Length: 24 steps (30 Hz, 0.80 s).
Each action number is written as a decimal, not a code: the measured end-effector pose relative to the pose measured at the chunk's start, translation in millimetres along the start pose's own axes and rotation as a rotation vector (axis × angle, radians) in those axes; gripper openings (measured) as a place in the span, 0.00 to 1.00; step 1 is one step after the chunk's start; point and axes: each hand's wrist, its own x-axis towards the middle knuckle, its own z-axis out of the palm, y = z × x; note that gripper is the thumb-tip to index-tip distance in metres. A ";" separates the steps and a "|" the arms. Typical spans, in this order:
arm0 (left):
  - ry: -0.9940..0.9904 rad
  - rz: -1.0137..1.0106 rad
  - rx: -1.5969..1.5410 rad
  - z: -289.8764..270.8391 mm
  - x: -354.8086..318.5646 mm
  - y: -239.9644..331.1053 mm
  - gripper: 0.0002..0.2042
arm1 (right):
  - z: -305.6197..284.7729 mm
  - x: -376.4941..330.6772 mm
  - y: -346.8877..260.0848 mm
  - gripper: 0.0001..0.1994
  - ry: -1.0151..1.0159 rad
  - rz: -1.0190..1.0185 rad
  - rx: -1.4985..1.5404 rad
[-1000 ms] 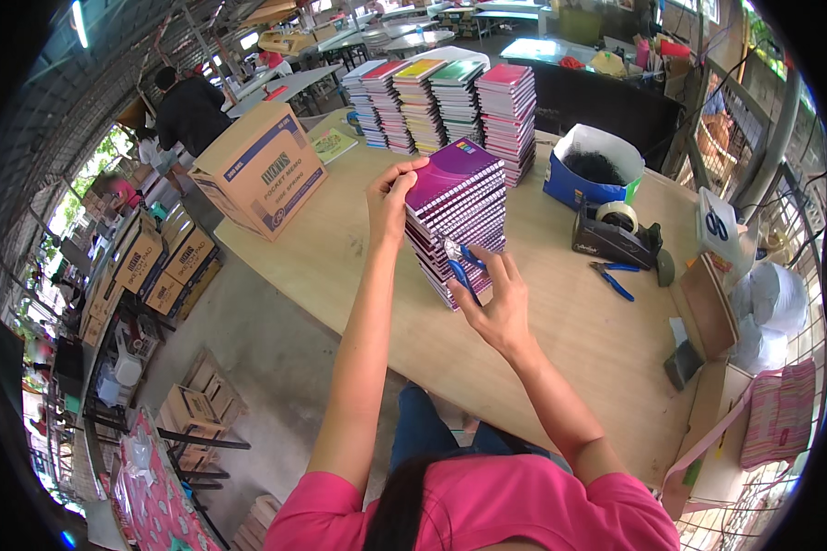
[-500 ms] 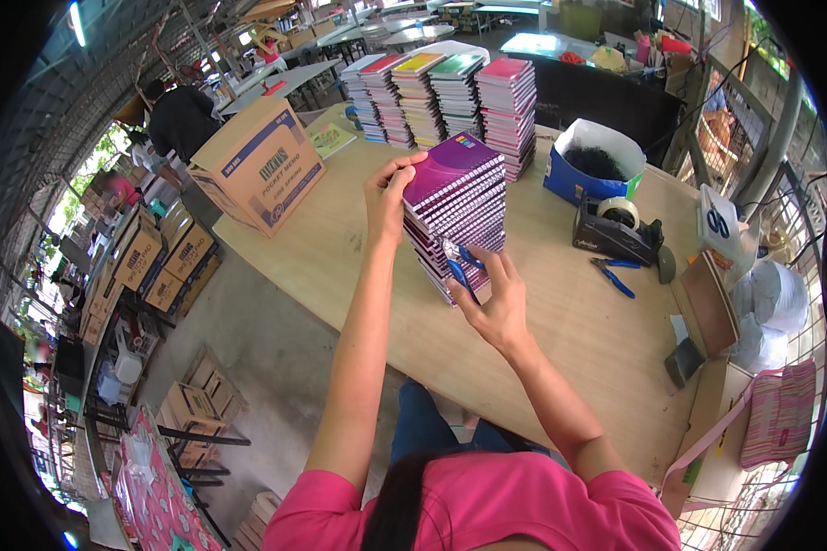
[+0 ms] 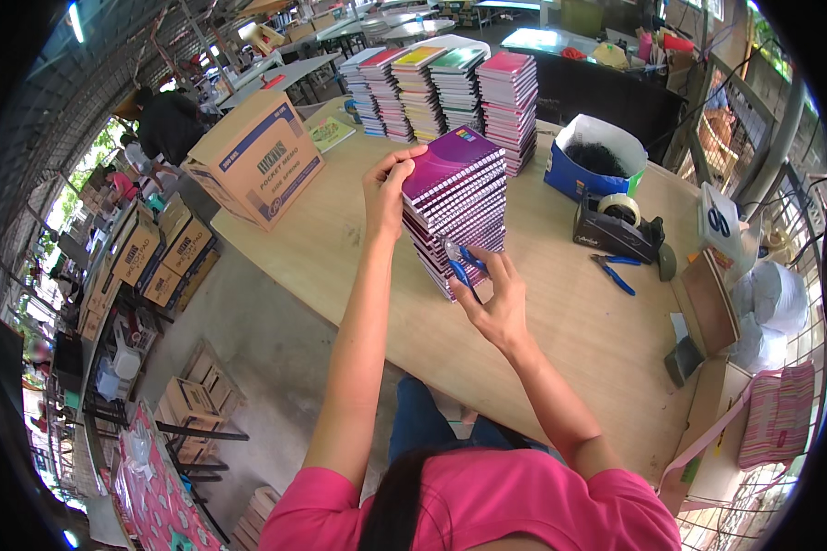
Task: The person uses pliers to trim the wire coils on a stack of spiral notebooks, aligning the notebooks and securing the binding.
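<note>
We stand over a desk (image 3: pixel 560 386), the stack of purple spiral notebooks (image 3: pixel 450 211) directly before us. Our left grip (image 3: pixel 389 184) curls at its upper left corner, touching; whether it pinches, we cannot tell. Our right grip (image 3: pixel 492 298) is half closed, holding blue-handled pliers (image 3: pixel 461 274), handles spread, tip at the bindings. To the right we log second pliers (image 3: pixel 619 280) and a black tape dispenser (image 3: pixel 602 230); beyond, five notebook piles (image 3: pixel 417 92).

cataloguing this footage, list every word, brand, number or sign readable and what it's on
Cardboard box: large dark lettering, legible, not copied here.
Cartons at left: dark lettering, partly legible, not copied.
Purple notebook: cover marks too small to read.
Black tape dispenser: pale lettering, too small.
</note>
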 end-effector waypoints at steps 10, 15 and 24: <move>-0.007 0.013 -0.008 0.3 0.7 0.2 0.12 | 7.5 -1.9 17.4 0.17 -0.264 0.646 0.831; 0.001 0.031 0.008 3.3 -2.6 2.0 0.12 | 5.5 -6.5 3.3 0.23 0.033 0.022 -0.004; -0.024 0.034 0.010 -1.1 -0.1 -3.7 0.12 | -0.1 3.0 19.6 0.16 -0.346 0.823 0.998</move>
